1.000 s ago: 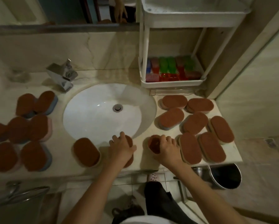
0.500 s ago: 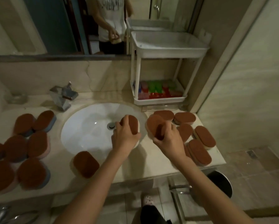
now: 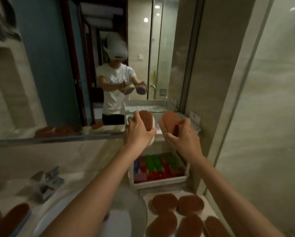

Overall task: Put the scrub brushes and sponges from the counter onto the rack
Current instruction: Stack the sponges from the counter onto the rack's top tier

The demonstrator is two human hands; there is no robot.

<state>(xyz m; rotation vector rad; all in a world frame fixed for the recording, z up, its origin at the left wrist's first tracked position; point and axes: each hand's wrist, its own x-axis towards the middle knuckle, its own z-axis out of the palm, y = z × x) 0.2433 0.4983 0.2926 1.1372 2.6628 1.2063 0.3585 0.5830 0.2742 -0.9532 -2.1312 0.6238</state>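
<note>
Your way onto the rack's top tray [image 3: 193, 119] is open from the front; the mirror [image 3: 57, 82] closes its back, the wall [image 3: 217, 82] its right. Colored sponges [image 3: 158, 166] fill the lower shelf.

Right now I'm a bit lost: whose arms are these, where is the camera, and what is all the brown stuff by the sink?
No machine here: these are a person's own bare arms. The camera sits on that person's head, looking forward and down, so you see what they see; the mirror shows them wearing it. The left hand grips one brown-topped scrub sponge, and the right hand grips another sponge. Both are raised in front of the top tray of a white rack beside the mirror. Its lower tray holds colourful sponges. Below, more brown sponges lie on the counter to the right of the white sink, with a few more at the far left. A metal tap stands behind the sink.
</note>
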